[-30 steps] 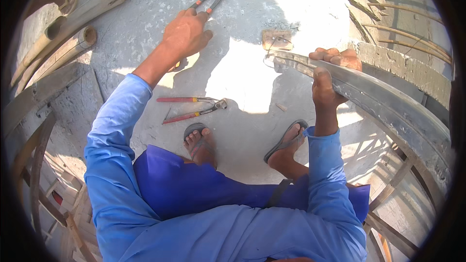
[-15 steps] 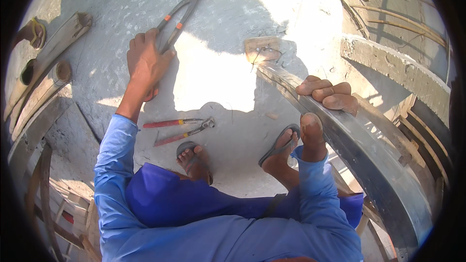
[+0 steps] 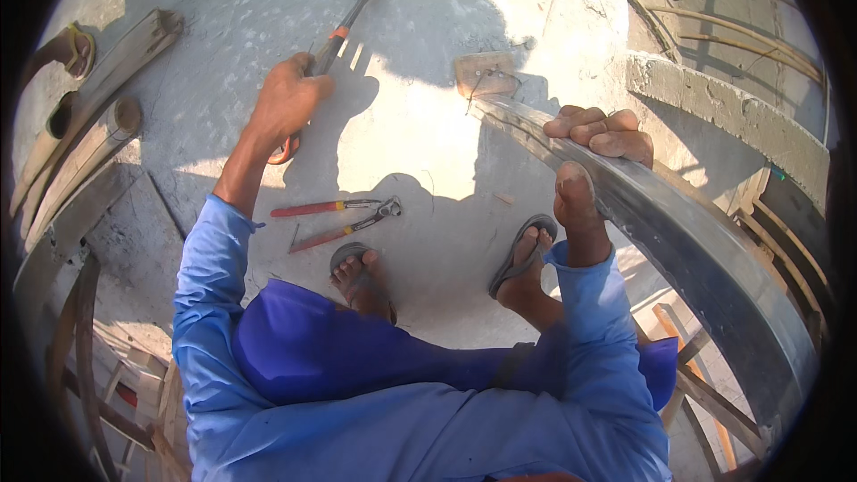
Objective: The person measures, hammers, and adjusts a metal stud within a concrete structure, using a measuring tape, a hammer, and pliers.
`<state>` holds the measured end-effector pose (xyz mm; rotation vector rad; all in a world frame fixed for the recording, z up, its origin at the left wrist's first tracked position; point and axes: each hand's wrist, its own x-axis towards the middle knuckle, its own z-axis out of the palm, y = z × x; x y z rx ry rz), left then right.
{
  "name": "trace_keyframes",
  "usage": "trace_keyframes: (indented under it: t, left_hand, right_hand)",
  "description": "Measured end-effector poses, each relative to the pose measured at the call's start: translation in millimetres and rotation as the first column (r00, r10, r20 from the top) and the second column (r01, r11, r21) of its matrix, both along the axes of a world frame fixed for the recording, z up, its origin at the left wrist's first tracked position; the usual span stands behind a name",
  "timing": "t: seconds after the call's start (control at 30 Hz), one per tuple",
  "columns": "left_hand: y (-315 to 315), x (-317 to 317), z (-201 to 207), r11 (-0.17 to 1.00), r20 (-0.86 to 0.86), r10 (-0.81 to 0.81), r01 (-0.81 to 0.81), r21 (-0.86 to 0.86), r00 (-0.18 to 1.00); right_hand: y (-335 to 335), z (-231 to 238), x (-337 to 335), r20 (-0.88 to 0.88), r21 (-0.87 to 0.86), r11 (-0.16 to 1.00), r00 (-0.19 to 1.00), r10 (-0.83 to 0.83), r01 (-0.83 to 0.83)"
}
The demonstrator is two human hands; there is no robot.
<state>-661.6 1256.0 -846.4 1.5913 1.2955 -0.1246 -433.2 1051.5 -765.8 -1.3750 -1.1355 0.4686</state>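
Observation:
My left hand (image 3: 290, 98) is closed around a long-handled cutter (image 3: 355, 13) with orange bands on its handles. The tool's head points away from me, and it is held above the concrete. On my right, a long, smooth, dark beam (image 3: 687, 241) slants from the lower right edge to the middle. My right hand (image 3: 609, 136) grips its upper part, fingers over the far side and thumb on the near side. A small wooden block (image 3: 486, 74) with nails or wires in it sits at the beam's far end.
Red-handled pincers (image 3: 339, 223) lie on the concrete floor (image 3: 420, 277) by my sandalled feet. Bamboo poles (image 3: 107, 80) and another person's foot (image 3: 73, 49) are at the left. A rough concrete ledge (image 3: 732, 107) and several wooden strips border the right side.
The cutter has turned in my left hand, so its two handles now line up edge-on. My left hand has moved slightly right. The right hand keeps its grip on the beam.

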Motion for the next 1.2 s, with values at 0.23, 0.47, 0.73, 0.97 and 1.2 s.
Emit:
trace_keyframes:
  t: [0.23, 0.47, 0.73, 0.97, 1.2]
  left_hand:
    - [-23, -3, 32, 0.96, 0.028, -0.271, 0.273, -0.063, 0.962]
    - [-70, 26, 61, 0.978, 0.08, -0.181, 0.188, -0.088, 0.98]
    - [-210, 71, -5, 0.679, 0.327, 0.72, -0.524, -0.514, 0.612]
    - [-250, 107, -14, 0.782, 0.274, 0.594, -0.462, -0.417, 0.757]
    - [-254, 112, -14, 0.805, 0.293, 0.573, -0.459, -0.376, 0.765]
  right_hand:
    - [-3, 31, 42, 0.271, -0.396, 0.862, 0.856, 0.44, -0.318]
    - [13, 66, 51, 0.208, -0.214, 0.791, 0.764, 0.61, -0.573]
    - [18, 49, 55, -0.027, -0.114, 0.78, 0.787, 0.617, -0.615]
    - [15, 43, 55, 0.097, -0.143, 0.818, 0.815, 0.571, -0.557]
    - [20, 40, 51, 0.18, -0.165, 0.826, 0.807, 0.563, -0.54]
